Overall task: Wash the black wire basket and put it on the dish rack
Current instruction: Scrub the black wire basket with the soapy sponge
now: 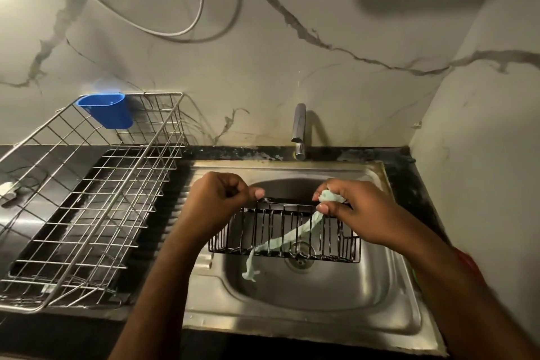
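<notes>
Both hands work over the sink (350, 295): the left hand (217, 202) pinches the basket (285, 231) rim, the right hand (347, 207) grips a pale cloth (280, 240) threaded between the wires. Best to steady the basket firmly and draw the cloth along each wire before moving to the rack (87, 213).

Probably a home kitchen: sink (306, 313), faucet (299, 131), dish rack (87, 199).

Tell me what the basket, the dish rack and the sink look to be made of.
Basket: thin metal wire with a glossy black coating, judging by its highlights. Dish rack: bare silvery metal wire, probably steel or chrome-plated. Sink: brushed stainless steel by its dull grey sheen and soft reflections.
</notes>
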Tool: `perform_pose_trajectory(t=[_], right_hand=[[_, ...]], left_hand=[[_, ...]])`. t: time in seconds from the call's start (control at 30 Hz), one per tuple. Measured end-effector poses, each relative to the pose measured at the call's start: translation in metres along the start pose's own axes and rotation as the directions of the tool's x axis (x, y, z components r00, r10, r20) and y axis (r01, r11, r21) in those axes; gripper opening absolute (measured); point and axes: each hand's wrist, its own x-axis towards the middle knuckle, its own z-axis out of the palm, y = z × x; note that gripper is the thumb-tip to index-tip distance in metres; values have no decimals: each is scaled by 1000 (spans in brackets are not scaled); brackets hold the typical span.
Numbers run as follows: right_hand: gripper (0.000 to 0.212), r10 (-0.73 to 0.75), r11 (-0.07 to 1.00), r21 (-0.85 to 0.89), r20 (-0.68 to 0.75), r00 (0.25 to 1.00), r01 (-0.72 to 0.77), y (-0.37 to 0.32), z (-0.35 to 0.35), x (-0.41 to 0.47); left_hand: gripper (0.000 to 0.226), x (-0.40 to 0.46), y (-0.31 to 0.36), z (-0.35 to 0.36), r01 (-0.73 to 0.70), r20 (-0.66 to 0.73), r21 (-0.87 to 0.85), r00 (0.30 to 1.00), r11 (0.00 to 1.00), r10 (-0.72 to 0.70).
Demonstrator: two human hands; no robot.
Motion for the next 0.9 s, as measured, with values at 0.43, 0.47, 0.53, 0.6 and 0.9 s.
perform_pose_trajectory(t=[0.43,0.47,0.53,0.6,0.9], right_hand=[[8,13,996,-88,53,999,-8,-11,26,-1],[9,4,997,-77,50,999,-1,-11,26,-2],[16,-30,996,-84,40,999,33,-12,24,-4],[34,-84,982,-163,44,995,90,-14,24,-6],[45,-188,894,-405,46,981,190,-41,36,-2]], left_hand=[[12,5,-1,41,-251,475,287,875,924,90],[17,5,-2,40,-252,482,265,871,931,99],[20,5,-3,41,-234,461,225,881,946,108],[21,5,-4,43,-198,421,189,901,962,103],[12,5,3,42,-237,409,153,899,959,157]])
